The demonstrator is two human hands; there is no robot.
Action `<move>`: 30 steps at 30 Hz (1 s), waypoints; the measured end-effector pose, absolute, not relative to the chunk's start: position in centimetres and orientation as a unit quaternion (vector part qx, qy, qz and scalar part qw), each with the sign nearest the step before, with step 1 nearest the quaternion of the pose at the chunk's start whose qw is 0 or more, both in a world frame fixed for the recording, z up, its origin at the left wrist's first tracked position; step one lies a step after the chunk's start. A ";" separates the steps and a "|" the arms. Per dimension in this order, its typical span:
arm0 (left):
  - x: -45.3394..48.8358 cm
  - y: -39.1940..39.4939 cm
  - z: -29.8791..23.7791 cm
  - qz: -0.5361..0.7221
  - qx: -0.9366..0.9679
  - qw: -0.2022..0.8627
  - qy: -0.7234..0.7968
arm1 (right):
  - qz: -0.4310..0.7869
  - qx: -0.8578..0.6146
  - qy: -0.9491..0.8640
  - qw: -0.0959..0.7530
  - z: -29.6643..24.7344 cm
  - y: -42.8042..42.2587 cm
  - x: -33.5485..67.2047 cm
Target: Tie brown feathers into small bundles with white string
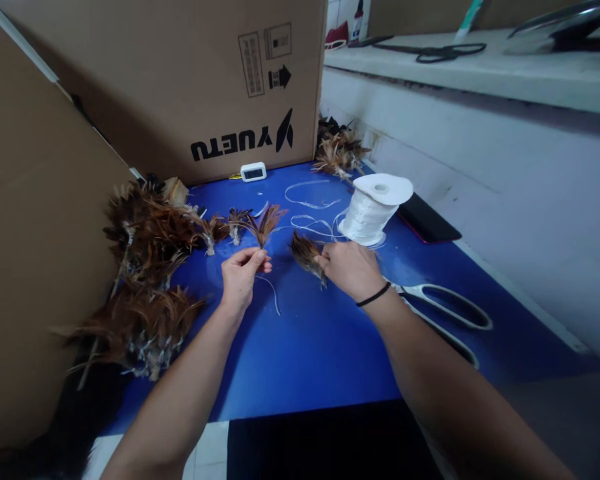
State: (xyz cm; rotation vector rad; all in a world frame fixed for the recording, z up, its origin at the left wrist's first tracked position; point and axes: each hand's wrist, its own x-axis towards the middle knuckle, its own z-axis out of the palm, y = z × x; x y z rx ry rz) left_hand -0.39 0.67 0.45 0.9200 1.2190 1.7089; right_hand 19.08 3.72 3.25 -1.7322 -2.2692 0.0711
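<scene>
My left hand (244, 273) pinches the base of a small brown feather bunch (266, 225), whose tips fan upward. A loose end of white string (273, 293) trails on the table just below that hand. To the right, my right hand (347, 267), with a black band at the wrist, has its fingers closed on a darker feather bunch (306, 255) low over the blue table. Two small tied feather bunches (211, 233) stand left of my left hand. Behind my right hand is a spool of white string (373, 210), with loose loops beside it.
Large scissors (445, 307) lie by my right forearm. Heaps of feather bunches (150, 327) line the left side. Cardboard boxes (180, 80) wall the back and left. A small white digital display (253, 172), a dark phone (430, 217) and a shelf (430, 73) are further off.
</scene>
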 end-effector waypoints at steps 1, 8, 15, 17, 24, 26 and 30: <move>-0.4 0.7 0.4 0.678 0.365 0.414 0.486 | 0.021 -0.597 -0.790 0.137 3.0 3.8 19.1; -0.3 0.6 0.6 0.674 0.365 0.425 0.481 | 0.040 -0.585 -0.787 0.190 2.5 4.1 19.0; -0.3 0.5 0.6 0.669 0.361 0.443 0.475 | 0.213 -0.558 -0.745 0.297 3.1 4.5 19.2; -0.3 0.5 0.6 0.665 0.360 0.454 0.471 | 0.286 -0.544 -0.714 0.335 3.0 4.7 19.2; 0.0 0.0 1.0 0.641 0.367 0.497 0.454 | 0.498 -0.507 -0.573 0.409 3.3 4.7 18.5; 0.2 -0.1 1.1 0.636 0.372 0.508 0.446 | 0.525 -0.498 -0.546 0.422 3.6 4.6 18.3; 0.8 -0.6 1.4 0.612 0.385 0.532 0.441 | 0.565 -0.478 -0.521 0.425 4.0 4.3 18.0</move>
